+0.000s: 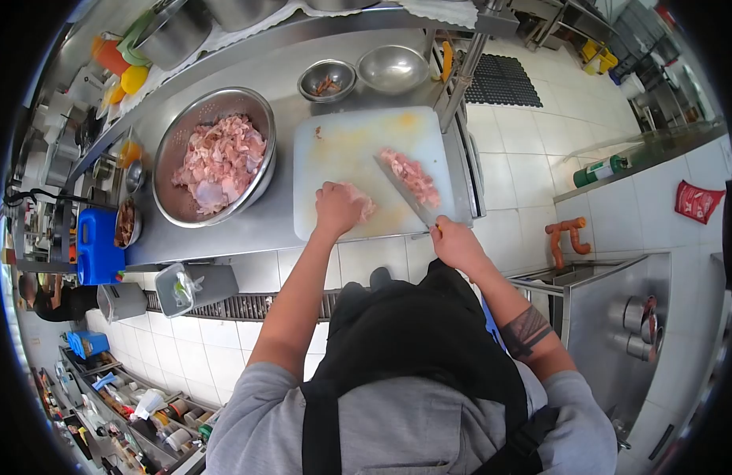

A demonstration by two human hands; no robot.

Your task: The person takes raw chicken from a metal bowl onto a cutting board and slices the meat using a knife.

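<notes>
On the white cutting board, my left hand is closed over a piece of raw chicken, its fingers partly covering it. My right hand grips the knife by its handle. The blade slants up and left across the board, its flat side along a row of cut raw chicken pieces. A gap of bare board lies between the blade and the piece under my left hand. Left of the board, a large steel colander is heaped with raw chicken.
Behind the board stand a steel bowl with scraps and another steel bowl. A shelf post rises at the back right. A blue jug stands at the left, above a grey bin. Another person is far left.
</notes>
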